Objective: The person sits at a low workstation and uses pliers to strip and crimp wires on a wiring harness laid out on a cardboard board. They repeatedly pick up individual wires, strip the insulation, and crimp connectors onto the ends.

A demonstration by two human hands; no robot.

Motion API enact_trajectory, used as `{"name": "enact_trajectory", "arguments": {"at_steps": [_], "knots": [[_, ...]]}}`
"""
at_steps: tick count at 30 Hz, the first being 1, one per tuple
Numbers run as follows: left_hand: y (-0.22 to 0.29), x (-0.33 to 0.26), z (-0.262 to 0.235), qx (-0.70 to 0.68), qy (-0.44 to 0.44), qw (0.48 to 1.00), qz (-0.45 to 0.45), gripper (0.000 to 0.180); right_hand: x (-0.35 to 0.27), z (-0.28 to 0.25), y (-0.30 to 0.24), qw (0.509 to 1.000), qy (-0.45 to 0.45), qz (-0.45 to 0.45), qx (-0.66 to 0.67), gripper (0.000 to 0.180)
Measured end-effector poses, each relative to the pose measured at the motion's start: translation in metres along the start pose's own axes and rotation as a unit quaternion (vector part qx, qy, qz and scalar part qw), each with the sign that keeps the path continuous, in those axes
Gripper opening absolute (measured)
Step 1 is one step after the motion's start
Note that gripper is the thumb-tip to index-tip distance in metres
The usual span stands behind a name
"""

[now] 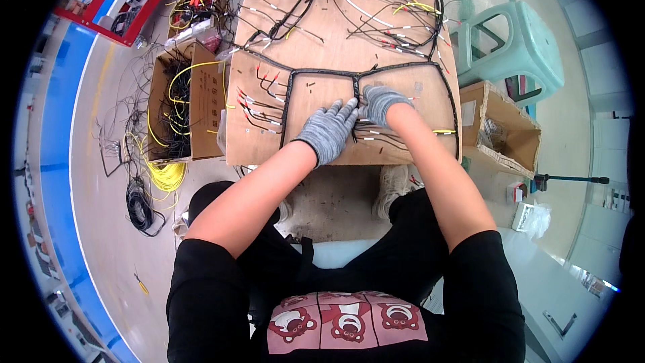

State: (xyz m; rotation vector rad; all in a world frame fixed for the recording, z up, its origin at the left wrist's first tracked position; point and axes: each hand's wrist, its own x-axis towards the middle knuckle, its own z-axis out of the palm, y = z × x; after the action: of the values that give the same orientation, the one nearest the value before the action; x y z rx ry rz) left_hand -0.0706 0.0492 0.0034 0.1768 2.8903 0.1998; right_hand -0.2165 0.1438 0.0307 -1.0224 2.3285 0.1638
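The fingers of the left hand (327, 132), in a grey knit glove, lie spread and flat, pressing down on the wooden board (322, 40) just left of the middle of the frame; they grasp nothing that can be seen. Their tips reach the black wire bundle (355, 104) that runs down the board's centre. The right hand (381, 103), gloved the same way, sits just right of that bundle with its fingers curled down onto it; whether they pinch the wires or only press on them cannot be told. The two hands nearly touch.

The bundle belongs to a black wire harness (403, 67) laid out in loops over the board, from the upper centre of the frame down to the near edge. Thin loose wires with white and red tips (259, 104) fan out at the left of the left hand, and more lie below the right hand.

At the left of the board stands an open cardboard box (201, 94) with black and yellow wires in it. A coil of yellow wire (164, 175) lies on the floor below it. At the right stands another cardboard box (500, 128), and above it, in the upper right, a pale green plastic stool (531, 40).
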Motion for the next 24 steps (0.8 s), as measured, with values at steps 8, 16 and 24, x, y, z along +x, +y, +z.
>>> {"name": "enact_trajectory", "arguments": {"at_steps": [8,16,24], "knots": [[-0.003,-0.001,0.0,-0.015,0.01,1.0,0.007,0.072,0.013,0.008,0.001,0.995,-0.098,-0.021,-0.012,0.046],[0.0,-0.007,0.001,0.018,-0.009,1.0,-0.008,0.071,0.016,0.01,0.004,0.99,-0.128,-0.061,-0.021,0.041],[0.006,-0.003,-0.001,0.041,-0.023,0.999,-0.02,0.065,-0.027,-0.017,0.051,0.993,-0.107,-0.048,0.025,0.031]]}}
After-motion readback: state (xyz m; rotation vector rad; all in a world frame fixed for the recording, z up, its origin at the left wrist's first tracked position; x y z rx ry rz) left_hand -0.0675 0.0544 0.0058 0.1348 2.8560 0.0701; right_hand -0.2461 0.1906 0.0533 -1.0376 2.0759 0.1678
